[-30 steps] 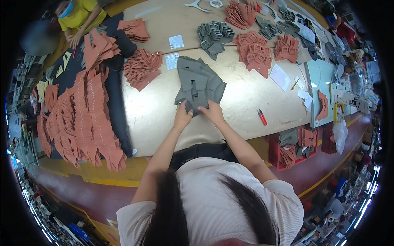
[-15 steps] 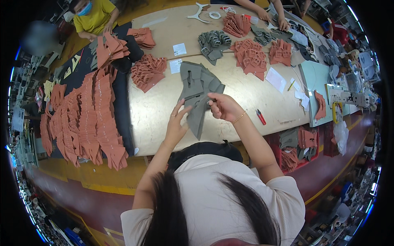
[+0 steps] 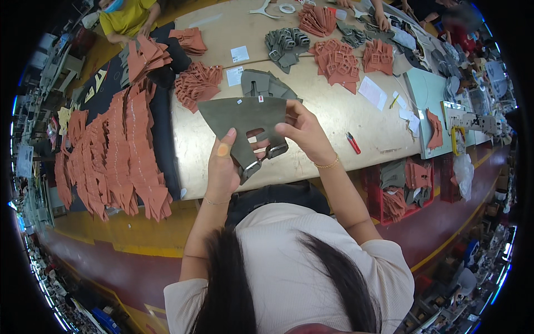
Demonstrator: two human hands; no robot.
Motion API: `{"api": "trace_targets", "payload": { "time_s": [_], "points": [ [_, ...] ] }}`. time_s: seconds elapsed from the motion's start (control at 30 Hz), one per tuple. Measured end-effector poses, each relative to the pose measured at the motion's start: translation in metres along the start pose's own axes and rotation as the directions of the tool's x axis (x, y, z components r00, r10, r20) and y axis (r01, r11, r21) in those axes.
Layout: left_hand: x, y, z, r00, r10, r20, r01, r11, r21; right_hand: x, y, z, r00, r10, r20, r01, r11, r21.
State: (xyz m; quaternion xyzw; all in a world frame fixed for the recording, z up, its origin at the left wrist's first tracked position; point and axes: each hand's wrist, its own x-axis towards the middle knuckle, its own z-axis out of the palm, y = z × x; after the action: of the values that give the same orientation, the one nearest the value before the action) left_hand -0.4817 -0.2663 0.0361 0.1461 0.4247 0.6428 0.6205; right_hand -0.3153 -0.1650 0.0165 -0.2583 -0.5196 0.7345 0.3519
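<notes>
Grey piece [image 3: 240,116] turned, fingers [image 3: 292,132] gripping both sides.

The left hand [image 3: 221,164] and the right hand [image 3: 305,133] hold a grey-green piece [image 3: 245,117] up over the near part of the bench [image 3: 194,150].
The left thumb presses its face and the right hand pinches its right side; two shiny buckles [image 3: 276,150] sit at its lower end, and fingers show through its slot. Beyond it a pile of grey-green pieces [image 3: 267,84] lies partly hidden. Red-handled snips [image 3: 354,143] lie toward the bench's near right corner, white papers [image 3: 372,93] farther back. Rust-coloured piles [image 3: 336,61] spread toward the far edge; rust rows [image 3: 130,150] cover a black cloth [image 3: 166,145] along the left edge.
</notes>
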Motion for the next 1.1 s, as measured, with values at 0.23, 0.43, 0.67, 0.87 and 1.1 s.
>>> {"api": "trace_targets", "payload": {
  "time_s": [0.23,0.43,0.67,0.87,1.1],
  "points": [
    [-0.019,-0.005,0.003,1.0,0.002,-0.012,-0.001,0.992,0.127,0.002,0.01,0.017,0.988,0.043,-0.147,-0.06,0.992,-0.113],
    [-0.033,-0.006,-0.005,0.998,-0.029,-0.055,0.038,0.983,0.179,-0.001,0.024,0.026,0.94,0.21,-0.27,-0.16,0.968,0.195],
    [-0.033,0.002,-0.022,0.993,-0.068,-0.098,0.097,0.938,0.334,0.003,0.016,0.015,0.984,-0.171,0.056,0.179,0.898,-0.401],
    [-0.034,0.003,-0.024,0.999,0.05,-0.011,-0.038,0.865,0.499,0.004,0.017,0.031,0.986,0.093,0.141,0.004,0.823,-0.568],
    [-0.041,0.022,-0.031,0.994,-0.105,-0.001,0.09,0.848,0.522,0.004,0.034,0.039,0.974,0.225,-0.034,-0.227,0.95,-0.216]
  ]
}}
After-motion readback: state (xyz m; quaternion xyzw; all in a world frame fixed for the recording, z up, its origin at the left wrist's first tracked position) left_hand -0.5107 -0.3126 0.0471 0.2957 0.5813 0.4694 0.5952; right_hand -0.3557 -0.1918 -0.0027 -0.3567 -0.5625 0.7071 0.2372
